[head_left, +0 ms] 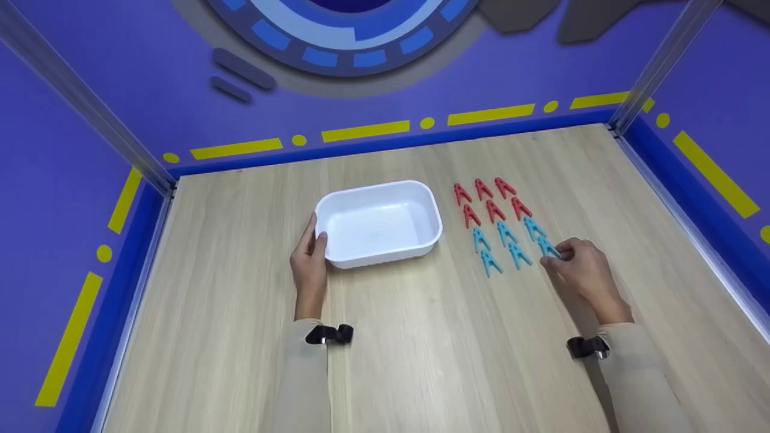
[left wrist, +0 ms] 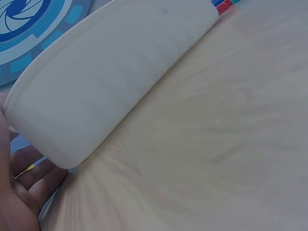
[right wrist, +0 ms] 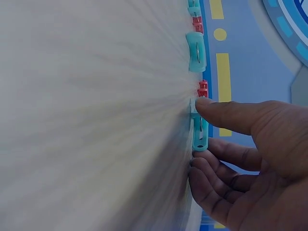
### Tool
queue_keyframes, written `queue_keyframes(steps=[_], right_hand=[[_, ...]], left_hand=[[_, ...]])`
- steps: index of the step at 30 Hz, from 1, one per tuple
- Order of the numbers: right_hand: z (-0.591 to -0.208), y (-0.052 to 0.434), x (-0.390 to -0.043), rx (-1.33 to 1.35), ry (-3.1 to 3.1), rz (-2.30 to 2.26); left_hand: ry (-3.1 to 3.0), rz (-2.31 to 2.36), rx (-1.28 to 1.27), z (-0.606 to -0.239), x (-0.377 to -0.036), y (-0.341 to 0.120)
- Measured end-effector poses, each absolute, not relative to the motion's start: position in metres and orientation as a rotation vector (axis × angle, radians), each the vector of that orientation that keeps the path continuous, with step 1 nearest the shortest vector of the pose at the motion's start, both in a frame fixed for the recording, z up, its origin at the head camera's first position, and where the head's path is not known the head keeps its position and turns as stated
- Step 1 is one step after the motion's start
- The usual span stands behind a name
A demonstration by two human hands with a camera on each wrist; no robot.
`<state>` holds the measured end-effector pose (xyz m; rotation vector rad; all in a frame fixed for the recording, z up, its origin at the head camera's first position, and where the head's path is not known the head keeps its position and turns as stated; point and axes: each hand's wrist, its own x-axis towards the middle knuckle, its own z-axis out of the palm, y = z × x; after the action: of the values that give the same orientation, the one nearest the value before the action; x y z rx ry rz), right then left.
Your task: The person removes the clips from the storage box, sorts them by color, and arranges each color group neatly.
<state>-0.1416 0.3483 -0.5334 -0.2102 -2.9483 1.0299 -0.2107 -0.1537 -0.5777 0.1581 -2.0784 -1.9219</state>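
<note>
My left hand [head_left: 310, 258] grips the left end of a white plastic tub [head_left: 380, 258], thumb over the rim and fingers along the outer wall. In the left wrist view, the fingers [left wrist: 41, 180] curve beneath the tub's corner. On the right, my right hand [head_left: 583, 267] pinches a blue clothespin [head_left: 547, 246], the nearest one in the rightmost column. The right wrist view has the thumb at one end of this blue clothespin [right wrist: 200, 130] and the fingertips at the other. It lies at the tabletop.
More blue clothespins [head_left: 516, 255] lie in rows left of my right hand, with several red clothespins [head_left: 494, 210] in rows behind them. They sit between the tub and the hand on a wooden table [head_left: 409, 349]. Blue panels [head_left: 373, 114] wall the table in at the back and sides.
</note>
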Motion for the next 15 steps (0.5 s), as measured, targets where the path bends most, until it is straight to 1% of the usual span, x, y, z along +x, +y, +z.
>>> queue_keyframes(steps=[10, 15], right_hand=[[-0.5293, 0.3512, -0.1418, -0.199, -2.971, 1.039], [-0.5251, 0.3435, -0.1402, -0.202, -2.886, 1.034]], left_hand=[[-2.082, -1.927, 0.183, -0.5765, -0.213, -0.1504], [-2.105, -1.902, 0.2, -0.5727, -0.2086, -0.1525]])
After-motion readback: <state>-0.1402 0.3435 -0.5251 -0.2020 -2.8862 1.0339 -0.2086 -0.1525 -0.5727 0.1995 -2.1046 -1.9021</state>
